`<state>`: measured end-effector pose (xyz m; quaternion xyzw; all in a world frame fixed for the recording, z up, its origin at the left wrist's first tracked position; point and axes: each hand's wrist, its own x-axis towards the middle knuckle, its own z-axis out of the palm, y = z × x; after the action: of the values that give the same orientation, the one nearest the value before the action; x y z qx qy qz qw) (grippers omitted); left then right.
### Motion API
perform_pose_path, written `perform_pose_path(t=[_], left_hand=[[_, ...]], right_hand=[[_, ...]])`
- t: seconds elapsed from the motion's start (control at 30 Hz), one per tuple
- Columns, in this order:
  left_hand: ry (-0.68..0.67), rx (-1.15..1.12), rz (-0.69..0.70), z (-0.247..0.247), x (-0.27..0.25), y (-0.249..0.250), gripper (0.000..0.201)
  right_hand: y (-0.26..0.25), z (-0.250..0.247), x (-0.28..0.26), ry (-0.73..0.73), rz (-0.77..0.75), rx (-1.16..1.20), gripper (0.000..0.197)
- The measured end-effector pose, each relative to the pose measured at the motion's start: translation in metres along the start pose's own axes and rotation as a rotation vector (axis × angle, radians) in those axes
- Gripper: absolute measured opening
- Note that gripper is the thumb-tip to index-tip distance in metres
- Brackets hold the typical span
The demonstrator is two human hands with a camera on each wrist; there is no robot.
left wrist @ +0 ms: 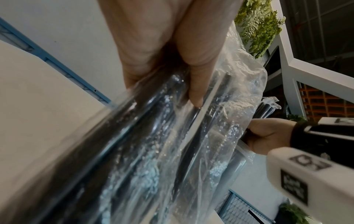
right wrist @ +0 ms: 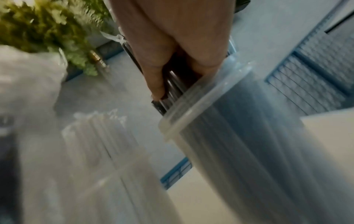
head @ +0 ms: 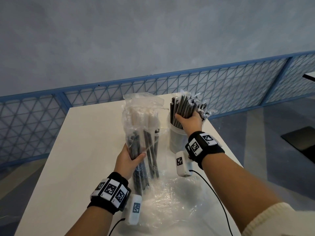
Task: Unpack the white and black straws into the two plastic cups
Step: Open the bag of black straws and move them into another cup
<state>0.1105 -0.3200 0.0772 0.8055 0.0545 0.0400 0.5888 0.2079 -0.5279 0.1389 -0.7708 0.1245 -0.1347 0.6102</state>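
A bundle of black straws [head: 185, 108] is held by the right hand [head: 189, 120], whose fingers are curled round it just above the rim of a clear plastic cup [head: 177, 138]. The lower ends of the straws are already inside this cup, which stands on the white desk [head: 81, 150]; in the right wrist view the thumb [right wrist: 153, 75] is pressed against the straws just at the cup's rim [right wrist: 201, 97]. The step in hand is judged to be the lowering of the black straws into their cup.

Just to the left, a clear plastic bag [head: 141, 120] is kept upright by the left hand [head: 129, 160], which is closed round its lower part. More black straws are seen through the film. White straws [right wrist: 99, 133] are seen, blurred, standing in a second cup [right wrist: 114, 189] in the right wrist view; in the head view this cup is largely hidden behind the bag.

A crumpled sheet of clear wrapping [head: 170, 198] lies on the desk nearer the person.

For the next move, the grip on the bundle would need to be loosened so that the straws settle to the bottom of the cup without tipping it; the straws left in the bag would then have to be drawn out through its open top.
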Motion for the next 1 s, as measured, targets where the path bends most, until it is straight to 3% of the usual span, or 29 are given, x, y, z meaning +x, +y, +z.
perform_pose_path(t=[0.1, 0.17, 0.27, 0.3, 0.37, 0.43, 0.63, 0.77, 0.9, 1.0], left_hand=[[0.01, -0.005, -0.006, 0.0, 0.001, -0.001, 0.045], [0.016, 0.003, -0.009, -0.002, 0.002, -0.003, 0.046], [0.026, -0.009, -0.008, -0.002, 0.001, -0.004, 0.048], [0.027, -0.008, -0.003, -0.002, 0.0, -0.005, 0.048], [0.027, 0.002, 0.015, -0.001, 0.0, -0.005, 0.048], [0.03, 0.018, 0.043, 0.001, 0.0, -0.004, 0.049], [0.0, -0.014, 0.054, 0.004, -0.003, -0.004, 0.055], [-0.03, -0.078, 0.038, 0.004, -0.003, -0.003, 0.056], [-0.112, -0.113, 0.032, -0.001, -0.004, -0.004, 0.06], [-0.207, -0.076, 0.044, -0.005, -0.001, -0.006, 0.073]], right_hand=[[-0.001, -0.001, -0.006, -0.037, -0.051, -0.117, 0.054], [-0.011, -0.002, -0.019, 0.051, -0.166, -0.094, 0.065], [-0.025, -0.002, -0.049, 0.269, -0.569, -0.025, 0.048], [-0.028, -0.002, -0.059, 0.245, -0.668, -0.039, 0.037], [-0.032, 0.0, -0.075, 0.002, -0.734, -0.152, 0.017], [-0.027, 0.005, -0.083, -0.253, -0.705, -0.343, 0.015], [-0.028, 0.01, -0.076, -0.571, -0.51, -0.669, 0.031], [-0.029, 0.015, -0.08, -0.68, -0.539, -0.62, 0.044], [-0.021, 0.024, -0.081, -0.8, -0.396, -0.449, 0.062], [-0.01, 0.029, -0.085, -0.821, -0.327, -0.348, 0.063]])
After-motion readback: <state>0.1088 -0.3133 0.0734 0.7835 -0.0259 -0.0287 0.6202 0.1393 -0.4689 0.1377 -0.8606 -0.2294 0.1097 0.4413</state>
